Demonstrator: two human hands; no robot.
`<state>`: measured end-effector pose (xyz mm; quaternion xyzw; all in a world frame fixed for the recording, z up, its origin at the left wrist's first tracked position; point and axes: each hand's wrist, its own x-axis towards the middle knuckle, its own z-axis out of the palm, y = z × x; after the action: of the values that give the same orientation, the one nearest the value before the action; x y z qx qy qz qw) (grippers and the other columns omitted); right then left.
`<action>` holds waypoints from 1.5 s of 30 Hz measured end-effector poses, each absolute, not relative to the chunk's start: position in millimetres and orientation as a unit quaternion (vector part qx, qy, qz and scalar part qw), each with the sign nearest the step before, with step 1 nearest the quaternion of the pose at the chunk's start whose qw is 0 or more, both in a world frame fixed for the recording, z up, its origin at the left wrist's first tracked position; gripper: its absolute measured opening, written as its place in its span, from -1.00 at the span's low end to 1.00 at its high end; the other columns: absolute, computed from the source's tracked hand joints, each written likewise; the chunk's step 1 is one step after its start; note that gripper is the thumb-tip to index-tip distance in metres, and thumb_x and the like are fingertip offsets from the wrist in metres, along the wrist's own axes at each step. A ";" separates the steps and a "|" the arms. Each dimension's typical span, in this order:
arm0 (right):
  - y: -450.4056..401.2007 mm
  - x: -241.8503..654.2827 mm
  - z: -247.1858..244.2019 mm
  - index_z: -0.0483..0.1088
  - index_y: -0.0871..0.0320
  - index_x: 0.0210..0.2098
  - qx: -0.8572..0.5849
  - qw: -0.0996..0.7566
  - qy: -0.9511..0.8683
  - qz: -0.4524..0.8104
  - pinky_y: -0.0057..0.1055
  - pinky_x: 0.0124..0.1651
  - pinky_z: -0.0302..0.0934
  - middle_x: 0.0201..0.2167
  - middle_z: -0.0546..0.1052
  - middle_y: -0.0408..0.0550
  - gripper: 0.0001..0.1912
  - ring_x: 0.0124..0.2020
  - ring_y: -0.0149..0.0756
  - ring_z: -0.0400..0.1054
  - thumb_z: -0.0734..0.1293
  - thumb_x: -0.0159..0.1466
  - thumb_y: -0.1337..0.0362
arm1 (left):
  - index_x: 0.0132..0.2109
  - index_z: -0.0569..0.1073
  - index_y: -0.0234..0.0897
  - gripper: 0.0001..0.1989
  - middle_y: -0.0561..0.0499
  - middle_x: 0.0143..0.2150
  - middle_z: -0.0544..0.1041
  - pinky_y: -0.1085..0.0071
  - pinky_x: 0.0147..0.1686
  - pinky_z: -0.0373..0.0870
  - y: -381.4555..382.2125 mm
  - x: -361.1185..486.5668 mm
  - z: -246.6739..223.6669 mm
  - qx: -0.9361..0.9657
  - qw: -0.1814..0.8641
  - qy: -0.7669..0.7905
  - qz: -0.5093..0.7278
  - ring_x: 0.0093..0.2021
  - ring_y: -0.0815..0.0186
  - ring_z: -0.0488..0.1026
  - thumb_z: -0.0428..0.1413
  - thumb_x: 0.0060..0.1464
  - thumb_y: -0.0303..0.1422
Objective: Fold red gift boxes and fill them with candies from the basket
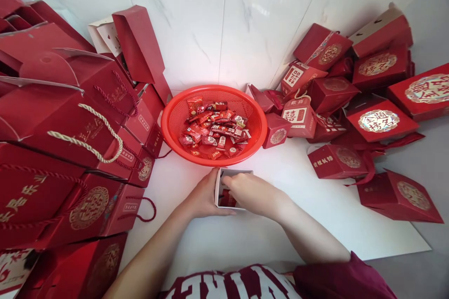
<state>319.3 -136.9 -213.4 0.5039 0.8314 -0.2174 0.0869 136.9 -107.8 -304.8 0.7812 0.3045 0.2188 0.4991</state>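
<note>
My left hand (203,196) is wrapped round the left side of a small open gift box (216,191) with a white inside, which stands on the white table. Reaching into that box from the right is my right hand (245,189), its fingers curled and their tips partly hidden. Red-wrapped sweets (229,199) lie inside the box, below the fingers. Whether the right fingers pinch a sweet cannot be made out. Just behind the box sits a red plastic basket (166,135) with many wrapped sweets (217,128) in it.
Red gift bags and boxes (63,112) with rope handles are stacked high on the left. Many smaller red candy boxes (382,119) are piled on the right, one near the table's right edge (421,238). A marble-patterned tiled wall (196,23) closes off the back.
</note>
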 end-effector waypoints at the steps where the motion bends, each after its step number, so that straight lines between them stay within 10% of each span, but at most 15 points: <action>1: -134.9 317.2 -214.8 0.42 0.28 -0.06 0.521 0.098 0.824 -0.201 -0.40 -0.27 0.29 -0.24 0.59 0.15 -0.76 -0.24 -0.12 0.54 0.25 0.30 0.50 | 0.29 0.03 -0.18 0.12 -0.19 0.20 0.36 0.07 0.14 0.36 -107.6 136.8 -304.2 0.782 0.500 0.303 0.219 0.16 -0.05 0.39 0.48 -0.33 -0.14; 45: -118.8 310.7 -227.6 0.61 0.20 -0.21 0.414 0.140 0.865 -0.246 -0.37 -0.31 0.18 -0.15 0.62 0.10 -0.66 -0.22 -0.12 0.53 0.20 0.39 0.22 | 0.32 0.01 -0.15 0.12 -0.22 0.22 0.36 0.03 0.15 0.36 -106.2 134.3 -303.3 0.759 0.531 0.299 0.229 0.18 -0.04 0.39 0.46 -0.31 -0.23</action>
<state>310.7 -118.8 -227.6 0.4141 0.8650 -0.2461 0.1400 134.3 -106.2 -303.3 0.7592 0.2986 0.2287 0.5312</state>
